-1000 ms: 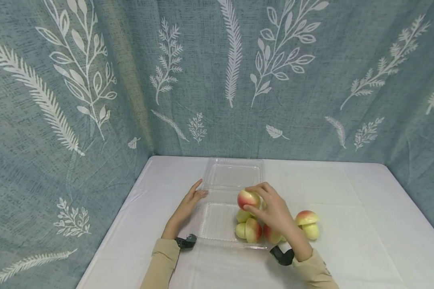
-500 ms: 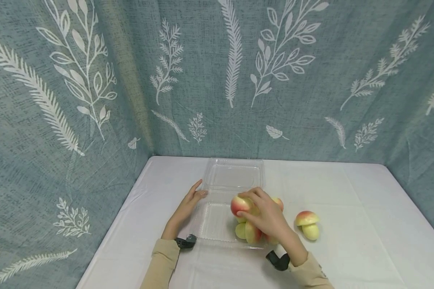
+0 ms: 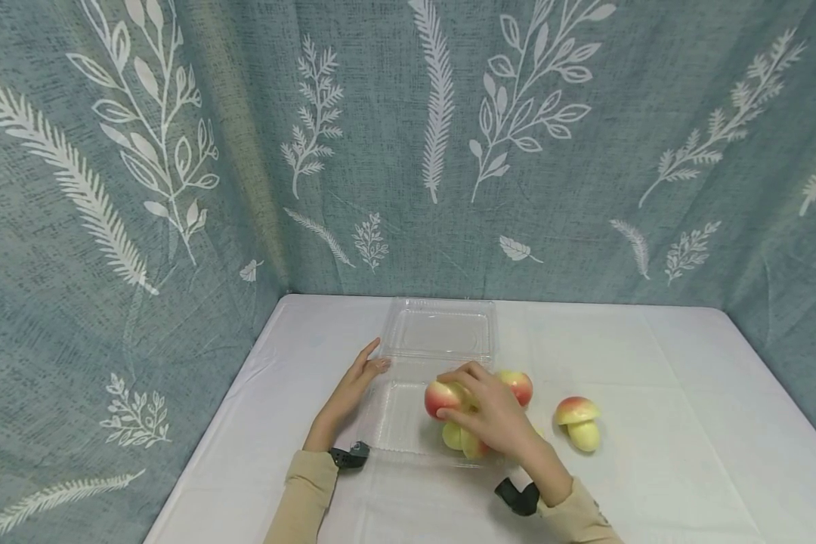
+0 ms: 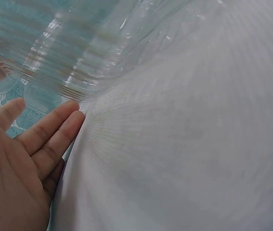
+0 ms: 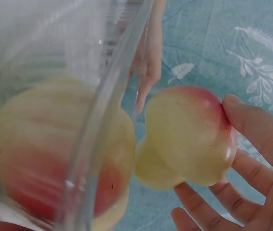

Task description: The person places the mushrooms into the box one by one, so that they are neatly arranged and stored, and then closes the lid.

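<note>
A yellow toy mushroom with a red-blushed cap [image 3: 442,398] is held between the thumb and fingers of my right hand [image 3: 488,412], above the clear plastic container [image 3: 396,415]. In the right wrist view the held mushroom [image 5: 189,130] hangs beside the container wall, and another mushroom [image 5: 40,154] shows through that wall. Below my right hand, a mushroom [image 3: 464,440] lies inside, partly hidden. One more mushroom [image 3: 517,385] is at the right rim; its exact footing is hidden. My left hand [image 3: 350,387] touches the container's left side with fingers extended.
The container's clear lid [image 3: 440,329] lies folded back behind the base. One mushroom [image 3: 576,423] lies on the white tablecloth [image 3: 659,453] to the right. A blue-green leaf-patterned curtain [image 3: 394,151] hangs behind and at both sides.
My right hand has moved left and slightly towards me with the mushroom, uncovering the one at the right rim. My left hand has stayed in place.
</note>
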`<action>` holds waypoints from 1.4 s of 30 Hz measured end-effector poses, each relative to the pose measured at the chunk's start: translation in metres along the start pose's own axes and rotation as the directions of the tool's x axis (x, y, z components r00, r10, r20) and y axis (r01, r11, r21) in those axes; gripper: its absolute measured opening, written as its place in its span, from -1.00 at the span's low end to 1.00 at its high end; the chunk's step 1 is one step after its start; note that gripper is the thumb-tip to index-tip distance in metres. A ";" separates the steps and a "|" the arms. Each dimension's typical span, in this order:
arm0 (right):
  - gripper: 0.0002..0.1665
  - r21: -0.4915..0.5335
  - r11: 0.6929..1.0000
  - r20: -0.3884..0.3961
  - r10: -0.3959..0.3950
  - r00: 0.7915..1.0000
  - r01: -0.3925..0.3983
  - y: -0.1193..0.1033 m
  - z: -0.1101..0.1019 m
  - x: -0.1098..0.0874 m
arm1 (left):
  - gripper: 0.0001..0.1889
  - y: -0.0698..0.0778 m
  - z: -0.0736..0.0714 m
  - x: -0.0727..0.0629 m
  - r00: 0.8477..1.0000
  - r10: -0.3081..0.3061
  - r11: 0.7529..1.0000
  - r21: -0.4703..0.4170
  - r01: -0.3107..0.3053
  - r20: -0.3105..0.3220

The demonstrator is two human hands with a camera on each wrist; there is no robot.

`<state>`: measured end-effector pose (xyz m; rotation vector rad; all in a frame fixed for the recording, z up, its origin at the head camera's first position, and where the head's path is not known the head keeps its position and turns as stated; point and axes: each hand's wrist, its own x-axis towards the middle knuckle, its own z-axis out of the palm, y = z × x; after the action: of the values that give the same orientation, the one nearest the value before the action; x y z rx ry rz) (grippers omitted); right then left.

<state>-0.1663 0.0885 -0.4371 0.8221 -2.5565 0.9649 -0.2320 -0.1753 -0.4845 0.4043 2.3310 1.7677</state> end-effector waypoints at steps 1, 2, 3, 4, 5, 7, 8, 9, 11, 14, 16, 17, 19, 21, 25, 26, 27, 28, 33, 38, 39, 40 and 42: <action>-0.52 0.005 1.000 0.001 -0.006 1.000 0.006 0.000 0.001 0.000 | -0.44 0.000 0.000 0.000 1.000 -0.001 1.000 -0.001 0.001 -0.001; -0.52 0.009 1.000 0.002 -0.012 1.000 0.012 -0.001 0.003 0.000 | -0.44 0.000 0.000 0.000 1.000 -0.001 1.000 -0.002 0.001 -0.002; -0.53 0.014 1.000 0.001 -0.015 1.000 0.015 -0.001 0.004 -0.001 | -0.44 0.000 0.000 0.000 1.000 -0.002 1.000 -0.003 0.002 -0.003; -0.53 0.015 1.000 0.003 -0.016 1.000 0.016 -0.002 0.005 -0.001 | -0.44 0.000 0.000 0.000 1.000 -0.003 1.000 -0.006 0.003 -0.005; -0.53 0.017 1.000 0.004 -0.014 1.000 0.014 -0.002 0.006 -0.001 | -0.44 -0.001 0.000 0.000 1.000 -0.002 1.000 -0.007 0.002 -0.008; -0.54 0.016 1.000 0.007 -0.011 1.000 0.011 -0.003 0.007 -0.002 | -0.44 -0.003 0.000 0.001 1.000 0.007 1.000 -0.008 -0.007 -0.016; -0.54 0.016 1.000 0.010 -0.008 1.000 0.008 -0.004 0.008 -0.002 | -0.44 -0.006 0.000 0.002 1.000 0.008 1.000 -0.013 -0.008 -0.021; -0.54 0.017 1.000 0.012 -0.007 1.000 0.006 -0.004 0.009 -0.002 | -0.44 -0.009 0.000 0.004 1.000 0.009 1.000 -0.022 -0.010 -0.026; -0.54 0.020 1.000 0.019 -0.001 1.000 0.001 -0.005 0.011 -0.003 | -0.44 -0.017 0.000 0.006 0.999 0.008 1.000 -0.025 -0.009 -0.038; -0.55 0.023 1.000 0.036 0.009 0.999 -0.010 -0.005 0.013 -0.004 | -0.45 -0.029 0.000 0.011 0.999 -0.009 1.000 -0.020 0.008 -0.052; -0.55 0.011 1.000 0.046 0.015 0.999 -0.015 -0.006 0.015 -0.004 | -0.45 -0.032 0.001 0.012 0.998 -0.013 1.000 -0.004 0.013 -0.059; -0.55 0.003 1.000 0.051 0.015 0.999 -0.015 -0.006 0.015 -0.004 | -0.45 -0.033 0.001 0.012 0.998 -0.013 1.000 0.001 0.013 -0.063; -0.55 -0.018 1.000 0.057 0.014 0.998 -0.013 -0.007 0.016 -0.004 | -0.45 -0.033 0.002 0.012 0.997 -0.006 1.000 0.001 0.006 -0.071; -0.55 -0.033 0.999 0.059 0.007 0.998 -0.005 -0.007 0.017 -0.004 | -0.44 -0.033 0.002 0.013 0.997 0.008 1.000 0.004 -0.007 -0.075; -0.54 -0.046 0.999 0.060 -0.002 0.998 0.005 -0.008 0.017 -0.005 | -0.43 -0.033 0.002 0.012 0.997 0.003 1.000 0.006 -0.002 -0.083; -0.54 -0.050 0.999 0.062 -0.005 0.998 0.008 -0.008 0.018 -0.005 | -0.43 -0.033 0.002 0.013 0.997 0.007 1.000 0.012 -0.006 -0.081; -0.54 -0.055 0.998 0.064 -0.005 0.998 0.009 -0.007 0.018 -0.005 | -0.43 -0.033 0.002 0.012 0.997 -0.001 1.000 0.010 0.002 -0.083; -0.54 -0.058 0.998 0.069 -0.005 0.998 0.009 -0.007 0.019 -0.005 | -0.44 -0.033 0.002 0.012 0.996 -0.007 1.000 0.008 0.008 -0.084; -0.52 -0.056 0.998 0.098 -0.002 0.995 0.008 -0.007 0.023 -0.008 | -0.45 -0.033 0.002 0.012 0.997 -0.012 1.000 -0.003 0.012 -0.077; -0.53 -0.038 0.999 0.125 0.016 0.992 -0.012 -0.006 0.027 -0.009 | -0.44 -0.021 0.001 0.008 0.998 -0.005 1.000 0.000 0.005 -0.055; -0.53 -0.039 0.999 0.130 0.021 0.991 -0.016 -0.006 0.028 -0.010 | -0.44 -0.016 0.001 0.006 0.999 -0.009 1.000 0.004 0.010 -0.048; -0.53 -0.041 0.999 0.135 0.023 0.991 -0.018 -0.005 0.030 -0.010 | -0.44 -0.010 0.001 0.004 0.999 -0.016 1.000 0.010 0.016 -0.043; -0.51 -0.037 0.999 0.148 0.030 0.989 -0.025 -0.004 0.032 -0.010 | -0.44 -0.001 0.001 0.000 0.999 -0.023 1.000 0.014 0.023 -0.034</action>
<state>-0.1576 0.0686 -0.4631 0.8816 -2.7094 0.8959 -0.2317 -0.1742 -0.4857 0.3506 2.3633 1.7619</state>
